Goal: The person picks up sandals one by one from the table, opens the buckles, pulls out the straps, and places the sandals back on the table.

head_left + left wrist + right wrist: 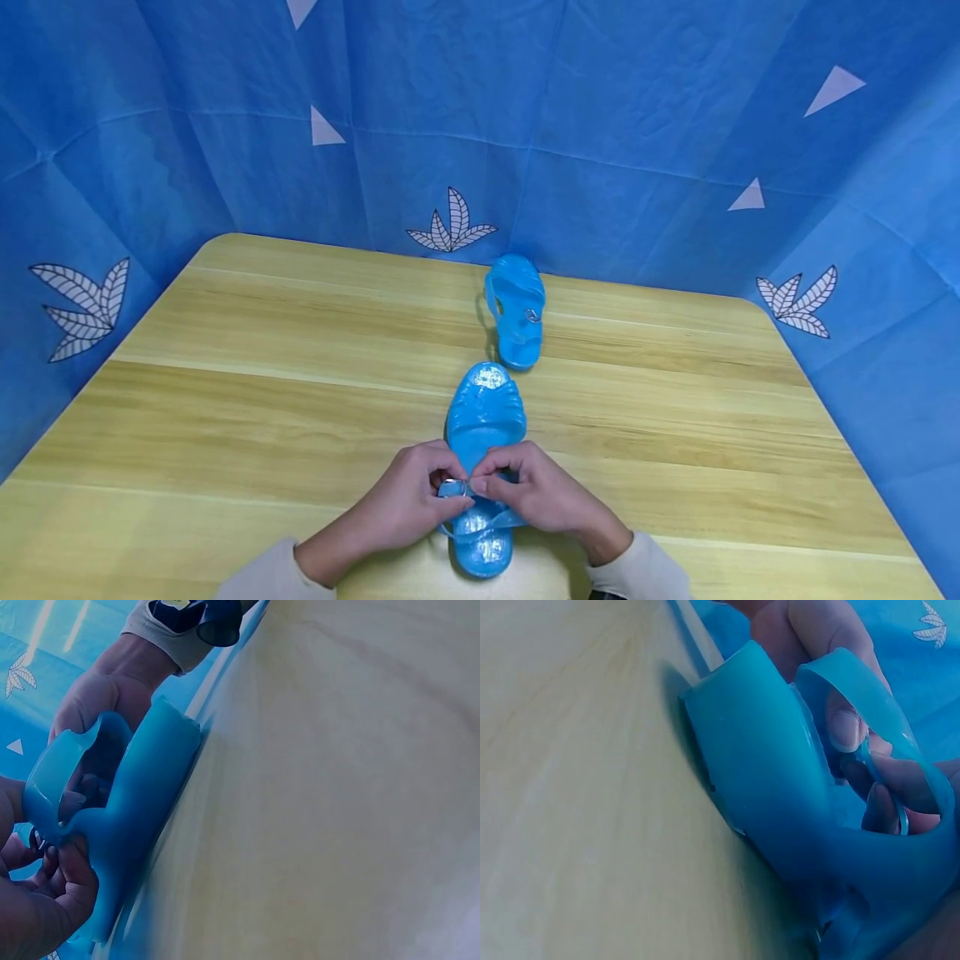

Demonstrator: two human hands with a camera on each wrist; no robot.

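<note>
A glossy blue sandal (486, 408) lies on the wooden table, its toe pointing away from me. My left hand (411, 493) pinches the strap by its silver buckle (452, 482) at the left side of the sandal. Meeting it there, my right hand (536, 487) has thumb and forefinger pinched on the thin strap (877, 769). In the left wrist view, the back strap (56, 776) arches over the heel part of the sole (154, 780). The fingers partly hide the buckle and strap.
A second blue sandal (516, 310) with its own silver buckle lies farther back, near the table's far edge. Behind the wooden table (300, 325) hangs a blue cloth (465, 100) printed with leaves and triangles, which also runs along both sides.
</note>
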